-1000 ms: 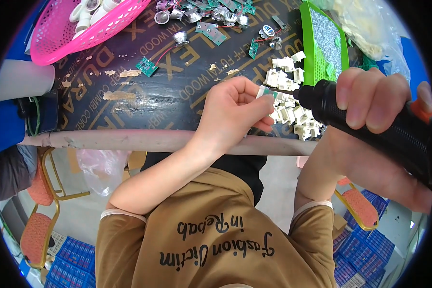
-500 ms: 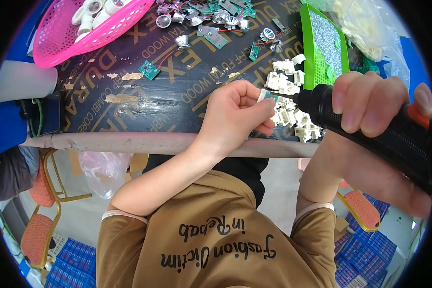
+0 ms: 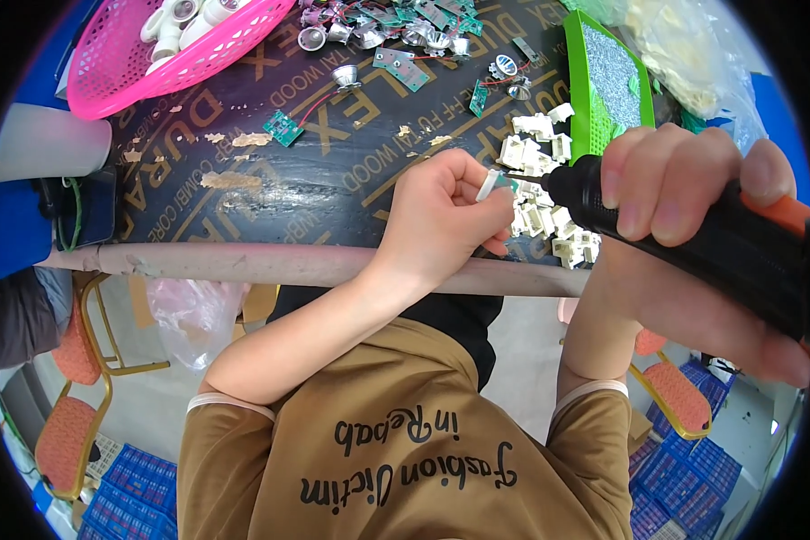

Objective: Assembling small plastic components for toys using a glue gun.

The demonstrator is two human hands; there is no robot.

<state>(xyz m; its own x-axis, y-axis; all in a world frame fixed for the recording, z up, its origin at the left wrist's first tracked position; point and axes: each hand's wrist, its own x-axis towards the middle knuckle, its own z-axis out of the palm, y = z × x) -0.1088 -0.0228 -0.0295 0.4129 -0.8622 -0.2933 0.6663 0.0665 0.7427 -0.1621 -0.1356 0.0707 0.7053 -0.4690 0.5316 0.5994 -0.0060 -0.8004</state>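
Note:
Between thumb and fingers, my left hand (image 3: pixel 450 211) pinches a small white plastic part with a green circuit board (image 3: pixel 504 183). My right hand (image 3: pixel 684 193) is wrapped round a black electric screwdriver (image 3: pixel 693 256) with an orange button. Its thin bit points left and reaches the green board; whether it sits on a screw is too small to tell. Just beyond and beside my left fingertips lies a heap of cream plastic pieces (image 3: pixel 535 162). Behind the screwdriver's nose stands a green tray (image 3: pixel 589 90) holding a mass of tiny silvery screws (image 3: pixel 614 85).
A pink basket (image 3: pixel 94 90) with white plastic housings stands at the back left. Circuit boards wired to reflector cups (image 3: pixel 414 36) are piled at the back. One board (image 3: pixel 283 129) lies alone at centre left. A grey cup (image 3: pixel 49 144) rests at the left edge.
The screwdriver and my right hand have shifted slightly left and up. My left hand keeps its pinch on the small part, almost in place.

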